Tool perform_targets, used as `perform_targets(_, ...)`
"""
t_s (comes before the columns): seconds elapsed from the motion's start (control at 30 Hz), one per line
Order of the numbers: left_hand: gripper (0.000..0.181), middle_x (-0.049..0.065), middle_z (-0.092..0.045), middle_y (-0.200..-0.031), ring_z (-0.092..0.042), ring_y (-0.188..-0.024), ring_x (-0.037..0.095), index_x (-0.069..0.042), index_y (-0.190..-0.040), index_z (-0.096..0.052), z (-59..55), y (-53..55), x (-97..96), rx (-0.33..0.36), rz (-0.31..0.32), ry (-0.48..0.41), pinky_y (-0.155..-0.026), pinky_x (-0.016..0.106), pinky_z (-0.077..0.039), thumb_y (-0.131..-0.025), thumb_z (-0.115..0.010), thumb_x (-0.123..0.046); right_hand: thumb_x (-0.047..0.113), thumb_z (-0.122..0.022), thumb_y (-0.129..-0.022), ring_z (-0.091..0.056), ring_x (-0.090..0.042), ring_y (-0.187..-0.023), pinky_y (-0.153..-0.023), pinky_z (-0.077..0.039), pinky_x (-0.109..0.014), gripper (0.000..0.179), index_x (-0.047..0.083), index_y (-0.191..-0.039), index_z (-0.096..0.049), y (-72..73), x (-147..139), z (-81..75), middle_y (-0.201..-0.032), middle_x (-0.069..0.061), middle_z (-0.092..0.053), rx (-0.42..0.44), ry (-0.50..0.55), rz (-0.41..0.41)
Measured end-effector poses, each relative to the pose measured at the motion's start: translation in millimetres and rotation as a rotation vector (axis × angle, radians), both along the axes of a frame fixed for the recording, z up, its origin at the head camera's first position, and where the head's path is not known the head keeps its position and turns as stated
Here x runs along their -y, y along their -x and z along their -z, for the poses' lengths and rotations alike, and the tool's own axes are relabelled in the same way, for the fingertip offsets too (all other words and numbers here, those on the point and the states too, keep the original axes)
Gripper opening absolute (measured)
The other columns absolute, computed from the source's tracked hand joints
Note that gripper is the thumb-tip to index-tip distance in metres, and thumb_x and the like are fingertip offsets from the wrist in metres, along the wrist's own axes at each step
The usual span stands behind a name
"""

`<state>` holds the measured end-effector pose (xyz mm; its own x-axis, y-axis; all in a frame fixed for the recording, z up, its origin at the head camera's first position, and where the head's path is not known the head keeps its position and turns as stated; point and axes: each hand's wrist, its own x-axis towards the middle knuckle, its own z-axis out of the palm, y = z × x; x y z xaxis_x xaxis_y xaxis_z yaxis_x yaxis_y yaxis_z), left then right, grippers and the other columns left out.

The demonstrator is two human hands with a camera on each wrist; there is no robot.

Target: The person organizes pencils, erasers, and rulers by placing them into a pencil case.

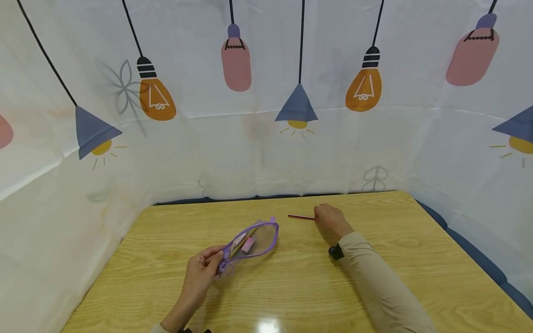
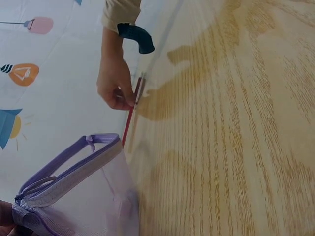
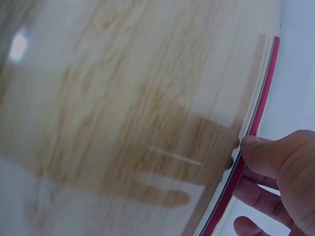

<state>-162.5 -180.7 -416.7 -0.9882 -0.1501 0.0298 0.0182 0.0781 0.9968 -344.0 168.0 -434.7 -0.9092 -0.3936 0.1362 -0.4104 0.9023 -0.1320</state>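
My left hand (image 1: pixel 199 274) grips one end of a purple zip pencil case (image 1: pixel 276 235), thumb on the near side. The case is unzipped and its mouth gapes toward the head camera. Inside it lie a pink eraser (image 1: pixel 247 245) and a slim yellow pencil (image 1: pixel 238 250). To the right, my right hand (image 1: pixel 331 222) pinches a slender red pencil (image 1: pixel 301 217) low over the far part of the table. In the right wrist view, thumb and fingers close around the red pencil (image 3: pixel 267 88), which has a dark stripe along it.
The wood-grain table (image 1: pixel 291 296) reaches to a pale curtain (image 1: pixel 258 152) printed with lamps and bulbs, which hangs behind and at both sides. A dark band (image 1: pixel 470 254) runs beyond the table's right edge. A dark wrist strap (image 1: pixel 336 251) sits at my right cuff.
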Motion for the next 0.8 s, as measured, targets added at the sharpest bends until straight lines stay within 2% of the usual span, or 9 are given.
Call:
perform_targets(0.17, 0.025, 0.027, -0.067, -0.104, -0.068, -0.089, 0.034, 0.009, -0.117, -0.063, -0.1, -0.1, -1.7, 0.002, 0.000, -0.007, -0.066, 0.030, -0.056, -0.099, -0.051, -0.002, 0.001, -0.067, -0.090, -0.062, -0.027, -0.082, -0.064, -0.052, -0.041, 0.007, 0.006, -0.086, -0.064, -1.5, -4, -1.0, -0.085, -0.008, -0.062, 0.025, 0.021, -0.008)
perform_targets(0.43, 0.024, 0.026, -0.067, -0.103, -0.068, -0.087, 0.032, 0.010, -0.117, -0.063, -0.7, -1.1, -2.5, -0.005, -0.002, -0.014, -0.066, 0.028, -0.056, -0.099, -0.052, -0.002, -0.003, -0.062, -0.091, -0.059, -0.024, -0.077, -0.066, -0.049, -0.038, 0.011, 0.005, -0.085, -0.058, 0.8, -12, -1.9, -0.081, -0.005, -0.059, 0.015, 0.111, -0.145)
perform_targets(0.63, 0.024, 0.024, -0.068, -0.100, -0.069, -0.083, 0.029, 0.009, -0.117, -0.063, -0.4, -1.9, -2.9, 0.001, 0.006, 0.001, -0.064, 0.027, -0.055, -0.099, -0.052, -0.003, -0.006, -0.063, -0.090, -0.061, -0.027, -0.080, -0.070, -0.051, -0.038, 0.007, 0.001, -0.089, -0.061, -0.2, -16, -2.6, -0.084, -0.009, -0.061, -0.072, 0.114, -0.256)
perform_targets(0.8, 0.025, 0.025, -0.068, -0.102, -0.068, -0.087, 0.032, 0.010, -0.118, -0.062, -1.4, -1.4, -4.0, -0.012, 0.017, -0.007, -0.066, 0.029, -0.056, -0.099, -0.052, -0.004, -0.007, -0.064, -0.089, -0.062, -0.031, -0.084, -0.074, -0.052, -0.040, 0.008, -0.003, -0.096, -0.066, -1.2, -18, -3.4, -0.088, -0.013, -0.062, -0.104, 0.104, -0.275)
